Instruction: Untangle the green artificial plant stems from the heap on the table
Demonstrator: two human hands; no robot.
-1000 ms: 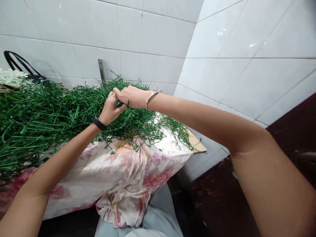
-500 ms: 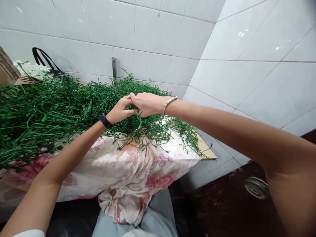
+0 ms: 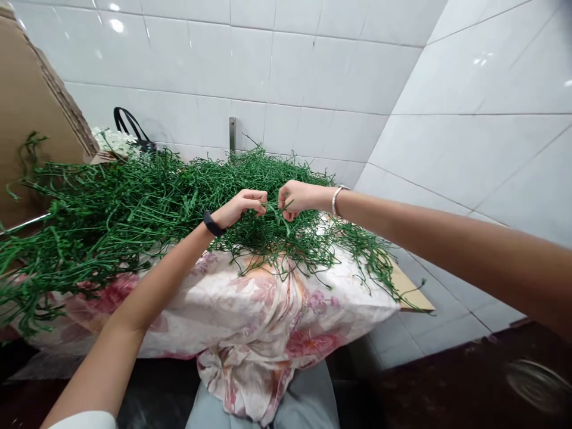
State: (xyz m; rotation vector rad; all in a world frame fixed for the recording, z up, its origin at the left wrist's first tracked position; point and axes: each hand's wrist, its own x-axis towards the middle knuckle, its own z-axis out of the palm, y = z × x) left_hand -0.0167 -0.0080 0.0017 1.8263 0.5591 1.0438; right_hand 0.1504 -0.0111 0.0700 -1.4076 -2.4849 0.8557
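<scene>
Two hands [image 3: 304,195], one black wristband [image 3: 211,224], one silver bracelet [image 3: 334,201], one metal strip [image 3: 232,137]; green stems [image 3: 134,202] (too tangled to count).

Anything in the bare left hand [image 3: 239,207] is too small to tell; the brown corrugated cardboard panel [image 3: 38,89] runs off left.

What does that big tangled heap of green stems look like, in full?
The tangled heap of thin green plastic-looking stems sprawls over a white cloth printed with pink flowers. Its wiry strands criss-cross loosely, many with small forked tips; some droop over the cloth's front at left, and others trail across a flat tan board at right. The left hand and right hand cover a little, a strand showing at the right hand's curled fingers.
</scene>
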